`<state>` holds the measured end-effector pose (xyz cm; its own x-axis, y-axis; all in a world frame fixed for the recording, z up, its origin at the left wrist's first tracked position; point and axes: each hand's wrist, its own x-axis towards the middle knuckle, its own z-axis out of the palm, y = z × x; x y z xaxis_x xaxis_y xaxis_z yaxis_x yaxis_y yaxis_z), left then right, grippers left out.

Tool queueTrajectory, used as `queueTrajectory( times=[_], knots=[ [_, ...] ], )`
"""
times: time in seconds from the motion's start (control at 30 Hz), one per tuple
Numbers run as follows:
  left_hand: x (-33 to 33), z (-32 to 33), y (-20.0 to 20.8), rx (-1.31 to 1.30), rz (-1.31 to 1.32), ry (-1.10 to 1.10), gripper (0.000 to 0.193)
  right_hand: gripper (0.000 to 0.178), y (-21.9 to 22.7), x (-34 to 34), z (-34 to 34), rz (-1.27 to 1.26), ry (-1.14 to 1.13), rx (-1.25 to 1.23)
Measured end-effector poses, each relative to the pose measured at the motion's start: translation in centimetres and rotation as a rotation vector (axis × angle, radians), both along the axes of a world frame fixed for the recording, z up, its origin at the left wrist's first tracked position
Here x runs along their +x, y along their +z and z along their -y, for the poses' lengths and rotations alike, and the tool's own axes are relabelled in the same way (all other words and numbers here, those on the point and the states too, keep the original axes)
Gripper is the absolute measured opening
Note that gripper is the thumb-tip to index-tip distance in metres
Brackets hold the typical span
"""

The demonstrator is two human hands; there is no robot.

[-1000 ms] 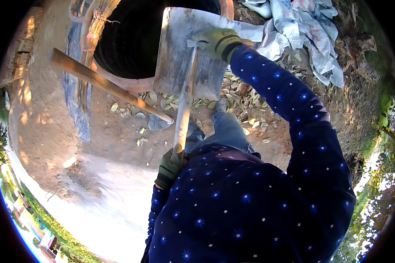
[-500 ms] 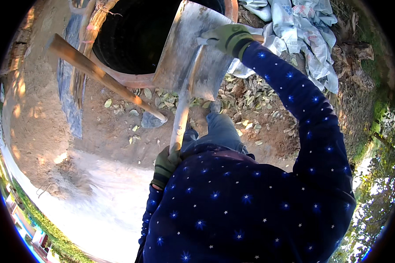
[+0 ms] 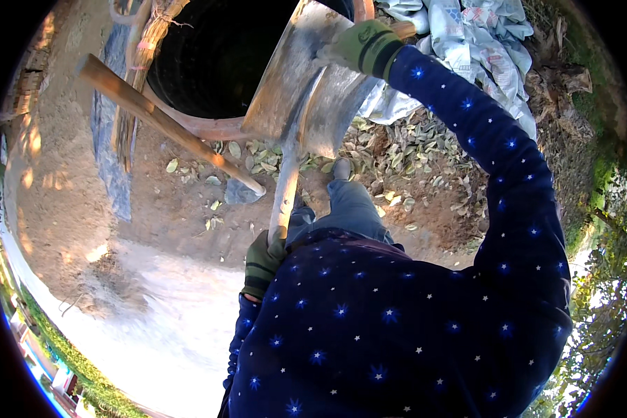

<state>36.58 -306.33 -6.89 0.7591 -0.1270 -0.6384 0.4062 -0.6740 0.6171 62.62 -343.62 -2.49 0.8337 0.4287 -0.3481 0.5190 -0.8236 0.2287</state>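
Observation:
A shovel with a broad, worn metal blade [image 3: 285,83] leans up from my waist, its blade tilted over the rim of a dark round pit. My left hand [image 3: 265,261], in a green-and-black glove, is closed round the lower end of its wooden handle [image 3: 283,198]. My gloved right hand [image 3: 364,49] is bent at the upper right of the blade, fingertips against or just over the metal. Behind its knuckles a short wooden end [image 3: 403,29] sticks out, seemingly part of something gripped; the rest is hidden by the glove.
The pit's clay-coloured rim [image 3: 212,128] curves ahead. At left lies a tool with a long wooden handle [image 3: 153,115] near a bundle of sticks [image 3: 146,49]. Pale plastic sacks [image 3: 477,56] are heaped at right. Dry leaves [image 3: 404,157] cover soil around my feet.
My right hand has moved up and slightly away along the blade, and the wooden end behind it has shifted up too. The blade has tilted a little; my left hand stays put.

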Motion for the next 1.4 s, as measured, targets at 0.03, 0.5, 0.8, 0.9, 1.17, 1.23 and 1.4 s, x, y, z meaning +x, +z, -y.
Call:
queueTrajectory(
  times=[0.03,0.5,0.8,0.9,1.17,1.23,1.4],
  knots=[
    [0.3,0.3,0.0,-0.013,-0.029,-0.021,0.059,0.035,-0.8,-0.6,1.1,-0.019,0.011,0.028],
    [0.6,-0.8,-0.7,-0.157,-0.034,-0.136,0.017,0.046,-2.6,-3.8,-4.3,-0.241,-0.303,0.455],
    [1.3,-1.5,1.2,-0.290,-0.173,-0.105,0.018,0.045,-7.7,-4.4,-9.5,0.243,-0.700,1.023],
    [0.8,-1.9,0.4,-0.213,-0.005,-0.250,0.015,0.044,-6.3,-1.7,-10.0,0.284,-0.800,1.043],
    [-0.5,-1.9,-1.3,-0.231,0.307,-0.364,0.022,0.051,-8.8,2.6,-10.9,0.460,-1.012,1.358],
    [-0.4,-1.7,-1.0,-0.246,0.354,-0.340,0.026,0.051,-10.0,2.0,-11.4,0.408,-1.054,1.310],
    [0.2,-1.1,0.2,-0.259,-0.058,-0.112,0.047,0.053,-7.8,3.8,-11.5,0.640,-0.931,1.238]
  ],
)
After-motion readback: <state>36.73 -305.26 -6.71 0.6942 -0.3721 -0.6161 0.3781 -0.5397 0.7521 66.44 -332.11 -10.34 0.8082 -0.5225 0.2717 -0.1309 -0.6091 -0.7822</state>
